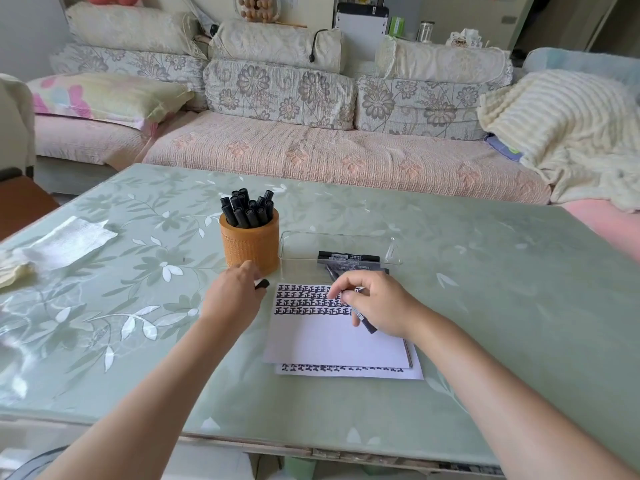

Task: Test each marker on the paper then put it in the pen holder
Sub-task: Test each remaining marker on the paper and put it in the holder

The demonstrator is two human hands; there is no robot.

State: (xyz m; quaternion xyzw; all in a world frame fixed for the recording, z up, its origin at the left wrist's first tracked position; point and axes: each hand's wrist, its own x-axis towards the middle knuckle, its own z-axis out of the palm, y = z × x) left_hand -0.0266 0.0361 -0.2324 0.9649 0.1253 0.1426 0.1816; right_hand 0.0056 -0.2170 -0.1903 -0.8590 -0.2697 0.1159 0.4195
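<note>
My right hand (372, 304) grips a black marker (363, 320) over the white paper (332, 337), its tip at the right end of the fourth row of black characters. My left hand (235, 296) rests at the paper's left edge and pinches a black marker cap (262, 284). The orange pen holder (251, 245) stands just beyond my left hand and is filled with several black markers (247, 209). A clear plastic tray (341, 251) behind the paper holds a few more black markers (348, 258).
A second sheet with characters (349, 370) lies under the top paper. Crumpled white tissue (65, 242) lies at the table's left. The green floral tabletop (485, 306) ends at a sofa with cushions behind. The table's near edge runs below my forearms.
</note>
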